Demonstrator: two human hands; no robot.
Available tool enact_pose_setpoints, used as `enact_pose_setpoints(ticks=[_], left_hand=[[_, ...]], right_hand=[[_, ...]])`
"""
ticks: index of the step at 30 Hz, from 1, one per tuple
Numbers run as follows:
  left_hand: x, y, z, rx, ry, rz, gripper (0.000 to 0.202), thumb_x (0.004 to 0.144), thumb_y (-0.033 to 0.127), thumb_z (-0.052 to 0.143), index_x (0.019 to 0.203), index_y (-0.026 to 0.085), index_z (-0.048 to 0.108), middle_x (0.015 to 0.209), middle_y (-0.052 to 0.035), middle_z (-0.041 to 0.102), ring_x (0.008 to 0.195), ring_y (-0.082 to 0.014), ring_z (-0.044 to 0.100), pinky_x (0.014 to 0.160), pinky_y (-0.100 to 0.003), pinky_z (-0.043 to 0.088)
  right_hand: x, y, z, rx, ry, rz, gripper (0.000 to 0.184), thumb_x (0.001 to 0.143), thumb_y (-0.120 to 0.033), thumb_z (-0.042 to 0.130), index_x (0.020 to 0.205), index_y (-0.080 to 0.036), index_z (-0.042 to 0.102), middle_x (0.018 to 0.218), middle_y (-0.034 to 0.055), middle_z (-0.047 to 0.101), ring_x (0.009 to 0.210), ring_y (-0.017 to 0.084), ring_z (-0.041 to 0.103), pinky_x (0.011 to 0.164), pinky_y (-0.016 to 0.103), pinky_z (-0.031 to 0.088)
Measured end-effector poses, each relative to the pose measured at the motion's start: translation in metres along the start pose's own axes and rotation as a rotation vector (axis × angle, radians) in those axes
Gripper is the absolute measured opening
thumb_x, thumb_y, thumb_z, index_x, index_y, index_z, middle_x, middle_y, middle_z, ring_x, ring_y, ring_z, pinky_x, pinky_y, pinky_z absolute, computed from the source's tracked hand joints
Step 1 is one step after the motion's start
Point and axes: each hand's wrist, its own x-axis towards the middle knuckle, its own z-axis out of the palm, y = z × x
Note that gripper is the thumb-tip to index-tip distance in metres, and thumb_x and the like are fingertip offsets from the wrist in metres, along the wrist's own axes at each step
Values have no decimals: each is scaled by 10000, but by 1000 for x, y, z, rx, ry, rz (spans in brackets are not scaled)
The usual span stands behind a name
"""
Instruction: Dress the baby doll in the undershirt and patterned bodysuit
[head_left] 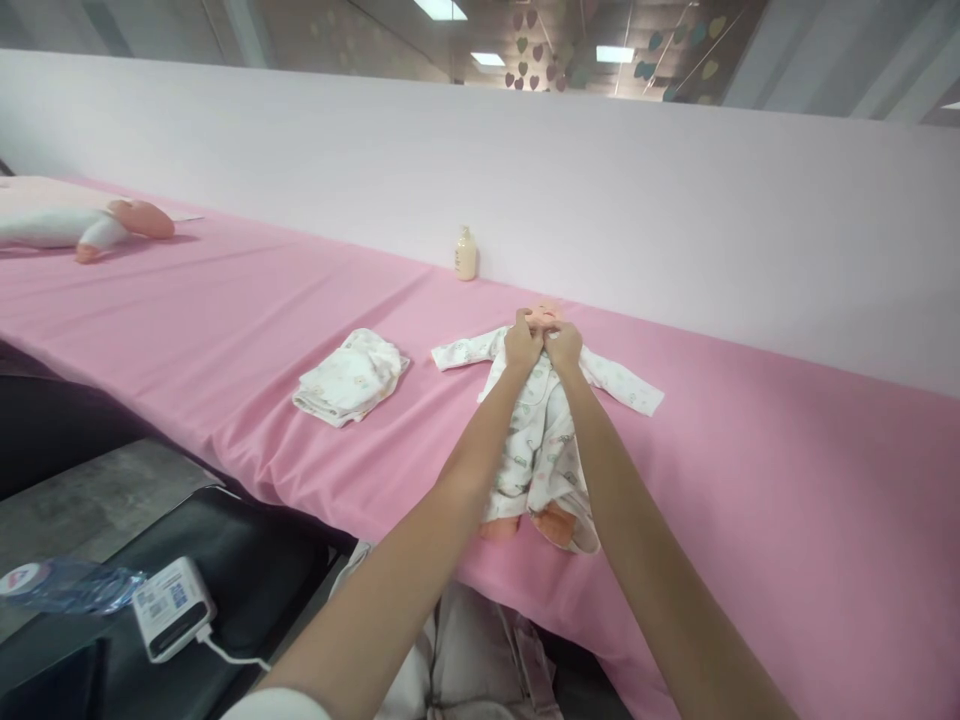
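A baby doll (546,315) lies on its back on the pink cloth, dressed in a white printed romper (541,440) with sleeves spread out and orange feet showing at the near end. My left hand (522,345) and my right hand (564,347) are side by side at the doll's neck. Both have fingers pinched closed on the romper's collar. The doll's face is mostly hidden behind my hands.
A folded white printed garment (351,377) lies left of the doll. A small cream bottle (465,254) stands by the white partition. Another doll (90,228) lies far left. A black seat holds a white device (172,607) with cable and a water bottle (67,585).
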Motion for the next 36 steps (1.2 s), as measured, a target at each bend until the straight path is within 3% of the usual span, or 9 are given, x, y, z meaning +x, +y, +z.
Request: enact_pose_setpoints(ticks=[5, 8, 12, 17, 23, 29, 33, 36], left_hand=[[3, -6, -1, 8, 6, -18, 430, 761, 96, 510, 1170, 190, 417, 887, -36, 692, 837, -177, 649, 789, -270, 444], [6, -10, 1, -28, 27, -25, 476, 733, 54, 500, 1175, 210, 417, 881, -16, 680, 785, -153, 647, 768, -250, 454], [9, -17, 6, -148, 39, -13, 436, 701, 19, 491, 1092, 210, 502, 869, -5, 654, 746, -123, 644, 735, -221, 475], [9, -21, 3, -270, 16, -58, 320, 694, 45, 527, 984, 167, 582, 893, -25, 647, 779, -116, 642, 745, -218, 497], [-1, -7, -4, 68, -38, 57, 222, 761, 88, 486, 926, 169, 611, 911, -45, 663, 876, -150, 601, 841, -271, 458], [-35, 16, -13, 335, -127, 229, 216, 858, 144, 424, 1042, 153, 536, 1026, -101, 614, 944, -214, 563, 856, -328, 406], [-58, 23, -18, 372, -121, 200, 157, 874, 149, 421, 1004, 145, 509, 980, -84, 592, 927, -201, 533, 839, -303, 394], [-63, 25, -18, 438, -135, 205, 150, 888, 142, 396, 968, 132, 522, 991, -90, 578, 944, -202, 512, 844, -302, 382]], right_hand=[[4, -4, 2, -184, -120, -73, 177, 750, -224, 504, 790, -153, 662, 925, 108, 609, 834, 222, 547, 791, 349, 419], [7, -2, 4, -93, -126, 13, 140, 726, -229, 526, 742, -161, 647, 918, 92, 616, 834, 213, 550, 793, 337, 419], [9, 3, 6, 62, -130, 190, 123, 682, -252, 563, 695, -167, 651, 765, 44, 655, 756, 201, 581, 766, 322, 439], [7, 4, 8, 102, -28, 202, 183, 664, -325, 607, 719, -162, 668, 747, 59, 676, 732, 199, 598, 757, 315, 453], [-5, 0, 4, 168, 86, 145, 175, 700, -240, 522, 683, -150, 671, 734, 69, 674, 726, 198, 599, 770, 316, 445], [-42, -4, -14, 214, 164, 85, 178, 673, -186, 482, 739, -147, 642, 835, 63, 620, 789, 171, 559, 816, 298, 433], [-65, -6, -22, 228, 235, 49, 185, 648, -140, 483, 791, -138, 600, 897, 74, 564, 842, 165, 535, 855, 296, 421], [-70, -5, -23, 226, 262, 78, 128, 662, -137, 479, 746, -136, 575, 876, 80, 548, 852, 170, 527, 864, 299, 417]])
